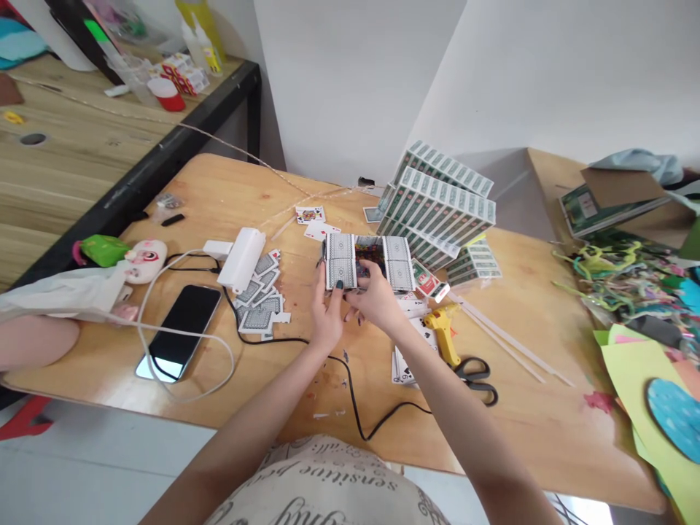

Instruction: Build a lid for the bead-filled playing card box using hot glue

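A box built from playing cards, patterned backs outward, stands before me with a gap in the middle of its top showing a dark inside. My left hand grips its left front corner, thumb on the front panel. At the gap, my right hand has its fingers bent around the front edge; what its fingertips pinch is partly hidden. Loose cards lie under my right forearm, beside a yellow glue gun and black-handled scissors. Cut cards are spread to the left.
Stacked card packs rise behind the box on the right. A white power strip, a phone and looping cables occupy the left. Glue sticks lie right; craft scraps fill the far right. A black cord crosses the front.
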`<state>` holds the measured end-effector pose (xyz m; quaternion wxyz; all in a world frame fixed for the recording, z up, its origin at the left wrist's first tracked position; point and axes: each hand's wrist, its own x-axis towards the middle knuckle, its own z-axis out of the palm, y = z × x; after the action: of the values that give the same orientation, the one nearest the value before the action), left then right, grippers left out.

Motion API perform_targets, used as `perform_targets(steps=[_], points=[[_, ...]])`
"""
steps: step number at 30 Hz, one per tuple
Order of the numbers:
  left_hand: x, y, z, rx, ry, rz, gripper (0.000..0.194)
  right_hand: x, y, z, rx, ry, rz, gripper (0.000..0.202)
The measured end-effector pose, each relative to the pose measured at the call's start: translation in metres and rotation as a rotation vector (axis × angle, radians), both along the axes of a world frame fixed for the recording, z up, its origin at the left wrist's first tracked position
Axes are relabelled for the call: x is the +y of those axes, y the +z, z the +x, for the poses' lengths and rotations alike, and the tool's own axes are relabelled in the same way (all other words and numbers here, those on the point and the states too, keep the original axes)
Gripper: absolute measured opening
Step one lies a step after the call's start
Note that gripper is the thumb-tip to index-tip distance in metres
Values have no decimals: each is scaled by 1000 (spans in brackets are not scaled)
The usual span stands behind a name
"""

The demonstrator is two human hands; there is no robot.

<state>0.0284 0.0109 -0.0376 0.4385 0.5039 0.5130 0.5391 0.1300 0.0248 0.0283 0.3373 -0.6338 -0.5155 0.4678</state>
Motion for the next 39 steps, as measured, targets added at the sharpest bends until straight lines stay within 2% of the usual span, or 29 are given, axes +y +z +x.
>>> perform_targets(steps=[3, 7, 15, 21, 24, 31, 39], points=[[-1, -2, 1, -52, 16, -49, 56, 3, -5, -6, 177, -12, -92, 71], [-1, -2, 1, -77, 14, -72, 56, 3, -16, -12, 210, -88, -16, 68], [1, 5, 0, -69, 59, 30, 53, 2, -34, -18, 10, -232, 230, 56], [1, 1, 1, -16, 64, 21, 54, -5, -35, -29, -75, -300, 280, 70], [2, 1, 1, -11, 62, 15, 54, -7, -36, -34, -102, -343, 286, 67], [2, 2, 3, -24, 80, 38, 53, -4, -46, -27, -82, -258, 294, 63], [2, 0, 1, -21, 87, 44, 53, -4, -47, -16, -208, -112, 356, 66]])
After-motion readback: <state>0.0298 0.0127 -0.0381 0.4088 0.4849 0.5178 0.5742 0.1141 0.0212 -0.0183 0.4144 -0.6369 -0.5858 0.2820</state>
